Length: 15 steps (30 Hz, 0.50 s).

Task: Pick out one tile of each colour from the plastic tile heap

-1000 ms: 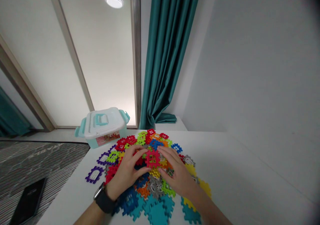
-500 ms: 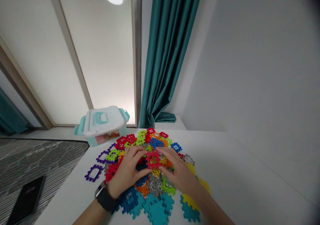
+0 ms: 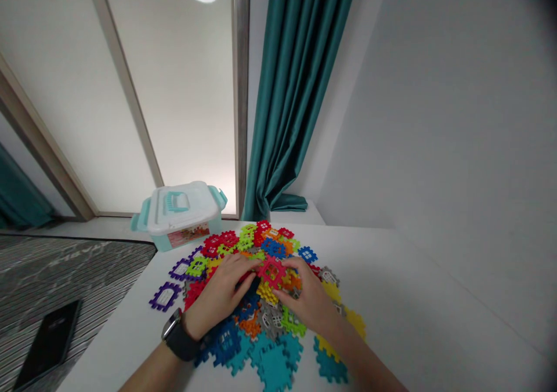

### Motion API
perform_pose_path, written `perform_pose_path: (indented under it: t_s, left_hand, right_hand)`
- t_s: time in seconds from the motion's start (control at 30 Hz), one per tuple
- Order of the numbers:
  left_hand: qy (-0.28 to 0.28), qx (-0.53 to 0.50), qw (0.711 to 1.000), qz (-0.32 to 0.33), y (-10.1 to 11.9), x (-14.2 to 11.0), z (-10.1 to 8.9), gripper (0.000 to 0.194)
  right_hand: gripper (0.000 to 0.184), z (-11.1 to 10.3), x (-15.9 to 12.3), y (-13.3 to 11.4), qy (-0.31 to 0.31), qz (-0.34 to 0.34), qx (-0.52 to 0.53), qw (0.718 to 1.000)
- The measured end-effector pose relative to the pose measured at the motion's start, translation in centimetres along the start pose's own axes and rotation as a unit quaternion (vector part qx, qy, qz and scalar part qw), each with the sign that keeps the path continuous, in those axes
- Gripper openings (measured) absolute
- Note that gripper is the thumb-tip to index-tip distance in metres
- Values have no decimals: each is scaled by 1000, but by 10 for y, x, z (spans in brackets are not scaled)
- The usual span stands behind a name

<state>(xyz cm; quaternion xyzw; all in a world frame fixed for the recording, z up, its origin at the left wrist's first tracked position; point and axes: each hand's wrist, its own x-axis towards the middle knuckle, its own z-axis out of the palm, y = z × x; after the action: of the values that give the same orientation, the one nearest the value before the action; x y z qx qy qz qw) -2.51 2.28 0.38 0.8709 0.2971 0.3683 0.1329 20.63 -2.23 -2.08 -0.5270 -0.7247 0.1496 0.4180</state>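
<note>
A red toothed window-frame piece (image 3: 263,269) is tilted up above the pile, its right edge between the thumb and fingers of my right hand (image 3: 307,294). My left hand (image 3: 224,290) is closed at the left side of that piece, with thumb and forefinger tips close together. A bit of red shows near those tips, but I cannot make out what they hold. Under and around both hands lie interlocking plastic pieces: yellow pieces (image 3: 267,292) below the red one, grey pieces (image 3: 270,318), a dark blue piece (image 3: 226,340) and turquoise pieces (image 3: 275,366) closest to me.
A lidded storage box (image 3: 185,212) with turquoise handles stands at the table's back left corner. Purple frame pieces (image 3: 165,296) lie left of the pile, yellow pieces (image 3: 354,322) to the right. A black phone (image 3: 49,343) rests on the striped surface at left. A teal curtain (image 3: 296,90) hangs behind.
The red frame piece has turned and moved slightly right and up with my right hand. My left thumb has drawn up from its lower edge toward the forefinger.
</note>
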Motion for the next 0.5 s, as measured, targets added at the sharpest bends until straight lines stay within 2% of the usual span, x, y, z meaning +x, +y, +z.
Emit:
perform_pose_path:
  t_s: [0.1,0.2,0.33,0.5]
  left_hand:
    - [14,-44,999,-10,4,0,5,28]
    - [11,-82,996,-25,4,-3,11,36]
    - [23,-97,994,-55,2,-5,15,42]
    - [36,-117,989,-87,1,-1,14,28]
  right_hand:
    - [39,12,-3,4,41,21,-4,999]
    - [34,20,-6,6,65,21,-7,998]
    - [14,25,-8,9,60,-36,-12,998]
    - [4,26,-8,8,66,-82,-29,994]
